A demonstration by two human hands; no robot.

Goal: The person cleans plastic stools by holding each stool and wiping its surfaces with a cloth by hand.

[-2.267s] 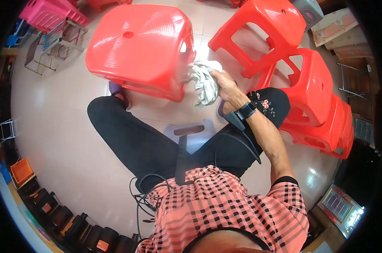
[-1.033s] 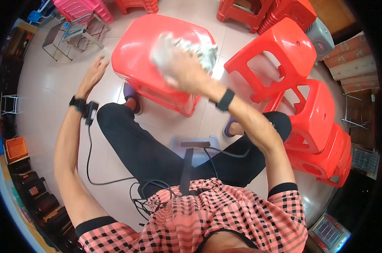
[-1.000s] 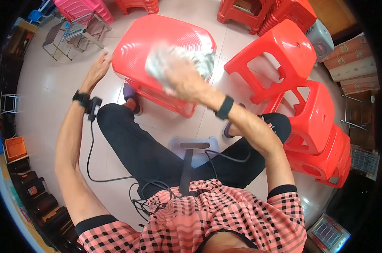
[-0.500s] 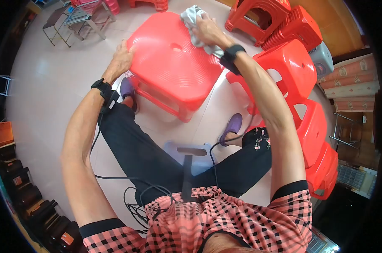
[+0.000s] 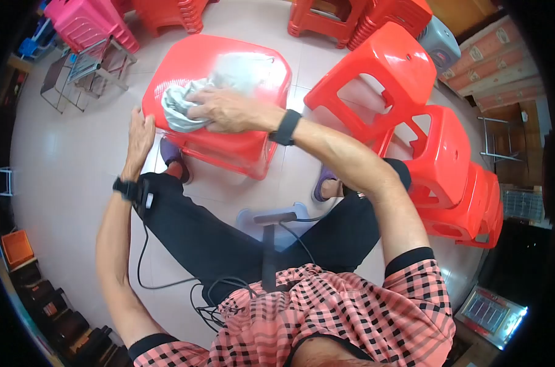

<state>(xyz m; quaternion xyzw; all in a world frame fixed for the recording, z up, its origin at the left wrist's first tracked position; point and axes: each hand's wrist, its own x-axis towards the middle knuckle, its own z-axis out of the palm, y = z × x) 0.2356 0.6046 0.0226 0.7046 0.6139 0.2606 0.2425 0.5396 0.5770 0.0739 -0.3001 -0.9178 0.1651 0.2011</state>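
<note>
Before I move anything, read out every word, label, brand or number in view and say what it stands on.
No text is legible.
Small label on the dark glossy containers: too small to read.
Flat silver-and-red framed panel, lower right: any markings are too small and glary to read.
Red square-topped plastic stool: no lettering visible.
Crumpled pale grey-green cloth: no lettering visible; partly blurred.

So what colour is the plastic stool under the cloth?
The plastic stool is red; it shows best in the head view, the only one.
</note>
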